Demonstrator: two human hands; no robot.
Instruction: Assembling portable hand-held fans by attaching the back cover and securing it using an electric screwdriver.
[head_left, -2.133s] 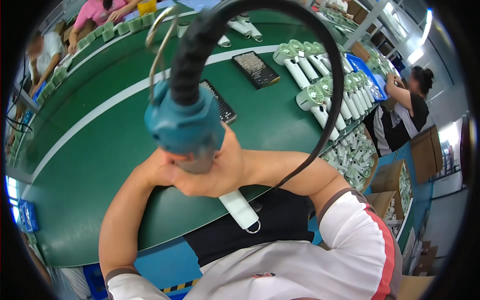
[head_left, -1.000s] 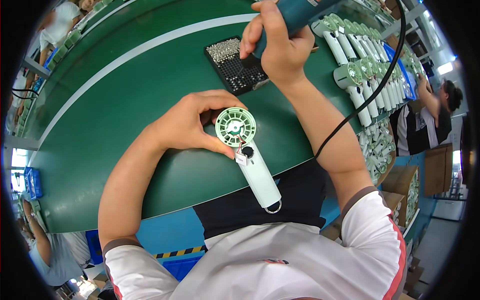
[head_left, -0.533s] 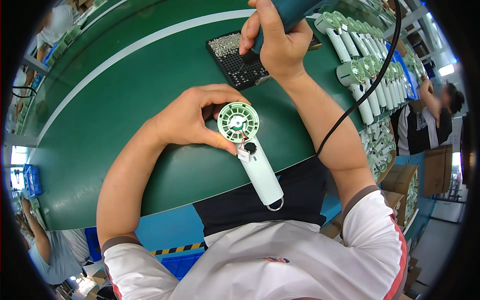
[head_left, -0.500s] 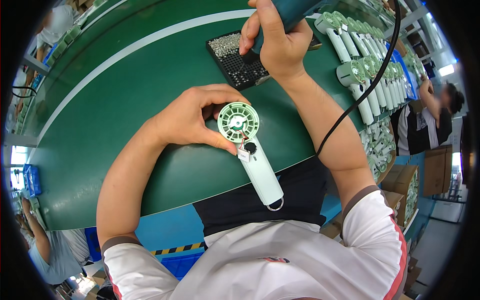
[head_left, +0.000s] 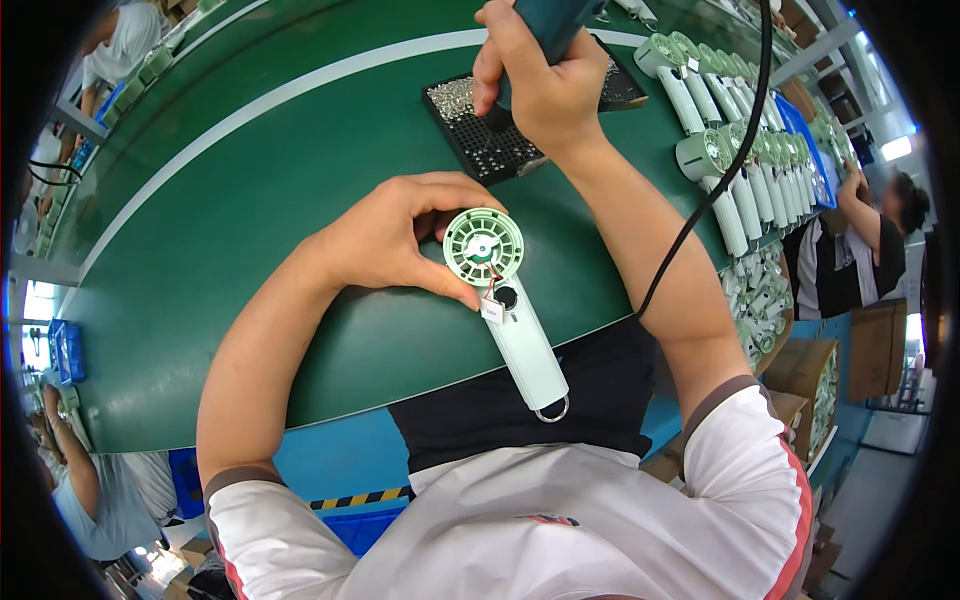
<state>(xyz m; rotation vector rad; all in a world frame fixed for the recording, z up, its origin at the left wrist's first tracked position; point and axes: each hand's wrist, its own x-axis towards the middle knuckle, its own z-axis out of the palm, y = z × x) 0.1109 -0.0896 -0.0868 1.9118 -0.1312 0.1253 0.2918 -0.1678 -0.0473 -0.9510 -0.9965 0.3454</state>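
Note:
A pale green handheld fan [head_left: 528, 355] lies at the table's near edge, its handle reaching past the edge toward me and ending in a metal ring. Its round head [head_left: 483, 247] shows bare ribs, a white hub and thin wires running to a small white tag. My left hand [head_left: 415, 235] is closed around the head's left side, thumb by the neck. Farther off, my right hand [head_left: 545, 90] grips a teal electric screwdriver [head_left: 552, 22] with a black cable. The tool's tip is hidden, over or beside a black screw tray [head_left: 495, 150] holding many small screws.
Rows of similar fans [head_left: 735, 190] stand at the right of the green table [head_left: 200, 300]. Beyond them are a blue bin [head_left: 808, 150] and a box of white-green parts [head_left: 755, 300]. The black cable [head_left: 715, 195] hangs across my right forearm. Other people work at both sides.
My right hand has shifted a little left over the screw tray with the screwdriver. My left hand keeps its hold on the fan; the whole view has shifted slightly.

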